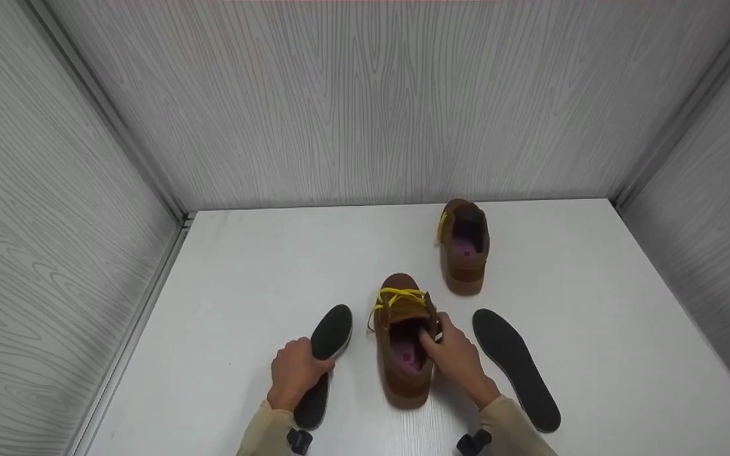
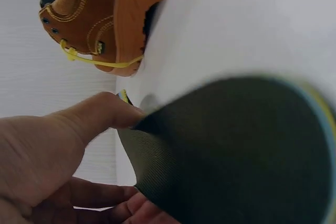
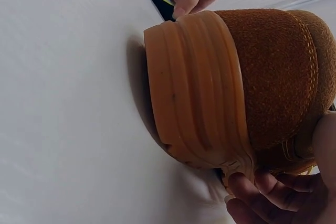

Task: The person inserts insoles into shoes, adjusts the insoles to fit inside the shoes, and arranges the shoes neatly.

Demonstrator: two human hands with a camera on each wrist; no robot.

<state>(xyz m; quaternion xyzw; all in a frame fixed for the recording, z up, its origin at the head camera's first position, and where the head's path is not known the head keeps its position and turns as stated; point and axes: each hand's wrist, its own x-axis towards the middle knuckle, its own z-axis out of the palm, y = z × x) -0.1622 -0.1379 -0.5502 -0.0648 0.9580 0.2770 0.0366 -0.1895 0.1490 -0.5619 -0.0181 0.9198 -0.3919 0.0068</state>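
Note:
A brown shoe with yellow laces (image 1: pixel 403 384) is in the middle of the head view, its opening facing up and a pinkish lining inside. My right hand (image 1: pixel 457 361) grips its right side, thumb inside the opening and fingers outside along the wall. In the right wrist view the heel of the shoe (image 3: pixel 273 72) looks slightly lifted off the surface. To the left, my left hand (image 1: pixel 295 373) holds a dark insole (image 1: pixel 332 332) around its middle. The left wrist view shows the thumb on one edge of the insole (image 2: pixel 236 150) and fingers at the other.
A second brown shoe (image 1: pixel 465 278) stands farther back on the white table (image 1: pixel 263 253). Another dark insole (image 1: pixel 517 367) lies flat to the right of my right hand. Grey wood-grain panels (image 1: pixel 365 101) wall the table at the back and both sides.

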